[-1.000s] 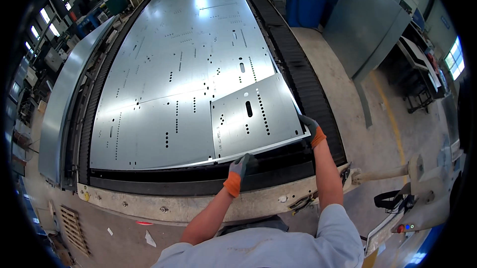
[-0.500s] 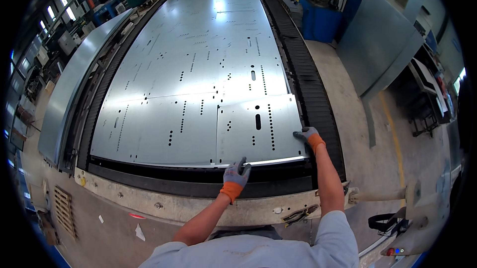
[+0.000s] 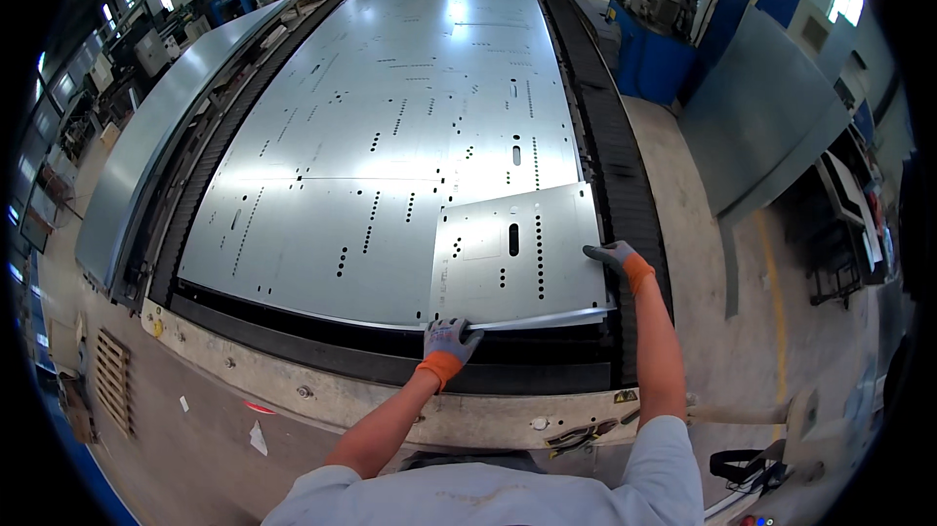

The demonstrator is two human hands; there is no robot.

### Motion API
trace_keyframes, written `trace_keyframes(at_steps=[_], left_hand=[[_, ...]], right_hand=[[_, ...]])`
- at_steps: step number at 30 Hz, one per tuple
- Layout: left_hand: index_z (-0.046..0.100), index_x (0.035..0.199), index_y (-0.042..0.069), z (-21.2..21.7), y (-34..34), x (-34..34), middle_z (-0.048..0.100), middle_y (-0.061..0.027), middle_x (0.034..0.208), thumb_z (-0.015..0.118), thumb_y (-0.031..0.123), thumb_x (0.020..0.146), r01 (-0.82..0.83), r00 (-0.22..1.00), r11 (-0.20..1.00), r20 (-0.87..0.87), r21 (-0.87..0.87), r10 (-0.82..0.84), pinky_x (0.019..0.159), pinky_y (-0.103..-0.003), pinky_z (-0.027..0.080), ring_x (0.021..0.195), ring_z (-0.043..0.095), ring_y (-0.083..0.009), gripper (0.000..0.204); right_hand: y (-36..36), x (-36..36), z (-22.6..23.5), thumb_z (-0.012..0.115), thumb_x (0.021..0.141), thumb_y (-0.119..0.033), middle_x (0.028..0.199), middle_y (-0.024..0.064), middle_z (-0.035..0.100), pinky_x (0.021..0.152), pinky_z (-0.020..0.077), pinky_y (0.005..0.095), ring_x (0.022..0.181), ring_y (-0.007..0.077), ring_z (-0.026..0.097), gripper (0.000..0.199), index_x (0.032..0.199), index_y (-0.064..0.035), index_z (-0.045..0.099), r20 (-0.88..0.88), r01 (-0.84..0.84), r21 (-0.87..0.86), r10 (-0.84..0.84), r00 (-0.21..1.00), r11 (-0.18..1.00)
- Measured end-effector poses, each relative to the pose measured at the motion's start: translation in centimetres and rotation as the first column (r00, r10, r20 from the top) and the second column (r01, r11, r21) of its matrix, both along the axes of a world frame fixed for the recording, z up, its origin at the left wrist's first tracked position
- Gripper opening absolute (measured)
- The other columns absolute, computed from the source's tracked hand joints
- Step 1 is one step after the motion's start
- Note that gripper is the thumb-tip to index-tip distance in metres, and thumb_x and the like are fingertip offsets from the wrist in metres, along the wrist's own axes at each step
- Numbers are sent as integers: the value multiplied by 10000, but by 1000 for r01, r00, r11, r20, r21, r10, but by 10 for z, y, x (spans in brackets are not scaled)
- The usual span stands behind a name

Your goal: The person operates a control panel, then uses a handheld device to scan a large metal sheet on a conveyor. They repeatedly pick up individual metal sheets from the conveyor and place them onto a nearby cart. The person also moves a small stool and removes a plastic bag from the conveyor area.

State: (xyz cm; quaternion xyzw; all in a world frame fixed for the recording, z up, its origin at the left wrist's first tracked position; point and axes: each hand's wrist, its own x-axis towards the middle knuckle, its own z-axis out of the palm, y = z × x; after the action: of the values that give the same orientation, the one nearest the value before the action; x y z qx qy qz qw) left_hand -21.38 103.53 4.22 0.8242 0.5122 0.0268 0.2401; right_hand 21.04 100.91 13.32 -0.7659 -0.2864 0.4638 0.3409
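Note:
A rectangular grey sheet-metal panel (image 3: 571,277) with punched round holes and a long slot sits at the near right corner of a large perforated metal sheet (image 3: 303,233). Its far edge runs askew to the sheet, and its front edge is slightly raised. At the panel's near left corner, my left hand (image 3: 449,341), in a grey glove with orange cuff, closes over the front edge. My right hand (image 3: 619,259), gloved alike, grips the panel's right edge, thumb side on top. The fingertips under the metal are hidden.
The sheet lies on a machine bed with a pale front beam (image 3: 283,384). Pliers (image 3: 586,436) rest on that beam. Dark ribbed covers (image 3: 625,175) run along the right side. A large metal plate (image 3: 761,116) leans at right; a wooden pallet (image 3: 113,380) is on the floor at left.
The panel has turned slightly and separated from the surrounding sheet. My left hand has slid left along its front edge to the corner and closed on it. The whole view has shifted a little.

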Motion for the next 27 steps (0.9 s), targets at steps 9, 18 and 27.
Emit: trace_keyframes(at_steps=[9, 18, 27], left_hand=[[693, 1198, 136, -24, -18, 8, 675, -133, 1198, 624, 554, 902, 23, 994, 987, 101, 161, -39, 1095, -458, 377, 1185, 582, -336, 517], [467, 1472, 105, -81, -7, -8, 542, -139, 1433, 542, 548, 998, 226, 303, 301, 361, -926, 882, 1114, -441, 391, 1332, 513, -285, 653], [524, 1406, 57, -11, 123, -45, 578, -111, 1391, 608, 480, 974, 148, -100, 599, 591, -787, 801, 1077, -463, 449, 1234, 567, -285, 611]], right_hand=[[27, 2, -78, 826, 832, -300, 974, 95, 716, 725, 524, 323, 795, 184, 654, 511, 1180, 47, 682, -116, 351, 253, -332, 936, 901], [-3, -50, 44, 793, 882, -262, 852, 43, 678, 653, 523, 279, 733, 130, 631, 295, 980, 1, 702, -389, 429, 557, -233, 891, 711], [43, -224, -68, 753, 914, -202, 1139, 113, 683, 894, 563, 449, 1036, 261, 670, 459, 1276, 10, 567, -833, 519, 371, 28, 553, 770]])
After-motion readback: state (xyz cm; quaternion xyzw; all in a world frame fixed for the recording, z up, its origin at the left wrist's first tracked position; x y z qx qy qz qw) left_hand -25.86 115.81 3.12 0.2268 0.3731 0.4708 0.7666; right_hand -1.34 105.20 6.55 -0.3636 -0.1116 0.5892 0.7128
